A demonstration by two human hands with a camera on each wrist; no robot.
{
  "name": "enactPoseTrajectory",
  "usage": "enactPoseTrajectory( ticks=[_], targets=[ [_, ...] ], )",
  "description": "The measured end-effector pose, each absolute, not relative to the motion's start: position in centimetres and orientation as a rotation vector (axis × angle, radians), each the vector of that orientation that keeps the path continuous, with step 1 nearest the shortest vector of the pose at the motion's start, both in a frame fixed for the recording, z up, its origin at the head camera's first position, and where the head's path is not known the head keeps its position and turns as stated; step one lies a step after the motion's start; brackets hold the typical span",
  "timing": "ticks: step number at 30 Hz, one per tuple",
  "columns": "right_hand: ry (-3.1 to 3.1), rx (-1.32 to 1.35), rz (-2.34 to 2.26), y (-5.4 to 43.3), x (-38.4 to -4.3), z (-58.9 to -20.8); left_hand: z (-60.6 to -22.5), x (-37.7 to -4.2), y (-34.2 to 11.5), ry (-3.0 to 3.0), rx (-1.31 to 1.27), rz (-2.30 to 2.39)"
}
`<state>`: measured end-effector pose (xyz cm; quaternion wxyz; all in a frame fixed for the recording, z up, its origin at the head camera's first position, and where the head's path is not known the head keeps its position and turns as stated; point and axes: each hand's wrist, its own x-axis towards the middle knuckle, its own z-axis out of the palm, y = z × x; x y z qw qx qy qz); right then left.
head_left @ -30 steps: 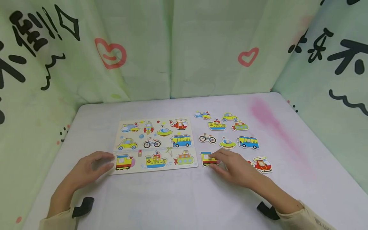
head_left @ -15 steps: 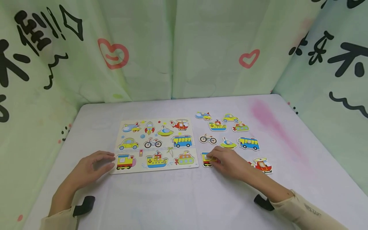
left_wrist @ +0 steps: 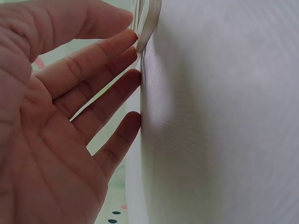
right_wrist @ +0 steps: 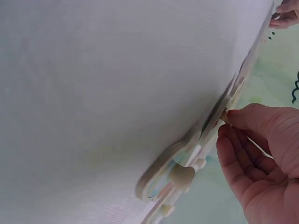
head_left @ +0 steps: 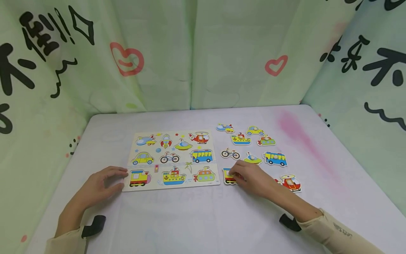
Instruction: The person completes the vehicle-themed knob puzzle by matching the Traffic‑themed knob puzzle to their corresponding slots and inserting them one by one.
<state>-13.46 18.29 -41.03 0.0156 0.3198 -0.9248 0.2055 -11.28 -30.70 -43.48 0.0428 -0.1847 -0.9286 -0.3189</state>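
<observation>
A picture puzzle board (head_left: 157, 181) with vehicle shapes lies on the white table. My left hand (head_left: 98, 187) is at its left edge, fingers fairly straight and thumb apart; the left wrist view has the fingertips right at the surface beside the board's edge (left_wrist: 150, 21). To the right of the board, my right hand (head_left: 253, 178) pinches the train puzzle piece (head_left: 227, 176) by its small knob. That grip also shows in the right wrist view, thumb and index finger (right_wrist: 243, 119) meeting at the knob. The hand covers the train's right part in the head view.
Loose pieces lie right of the board: bicycle (head_left: 230, 153), flying saucer (head_left: 252, 158), bus (head_left: 275, 159), ship (head_left: 241, 139), submarine (head_left: 266, 141), car (head_left: 255, 130), plane (head_left: 225, 128). The helicopter piece (head_left: 291, 183) lies partly behind the right wrist. A green curtain (head_left: 228, 53) surrounds the table.
My right thumb and fingers have come together on the train piece's knob, and the right forearm has shifted slightly. The left hand stays at the board's edge. The head view has shifted a little.
</observation>
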Motion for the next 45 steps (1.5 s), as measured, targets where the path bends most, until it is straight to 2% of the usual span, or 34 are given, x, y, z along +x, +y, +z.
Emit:
enactPoseTrajectory(
  ticks=[17, 45],
  targets=[
    [-2.738, 0.990, 0.893, 16.9, -14.1, -39.1, -42.9, -11.2, -30.8, -2.900, -0.536, -1.004],
    [-2.567, 1.072, 1.401, 9.8, -16.1, -38.4, -43.1, -11.3, -30.7, -2.981, -0.469, -1.068]
  ],
)
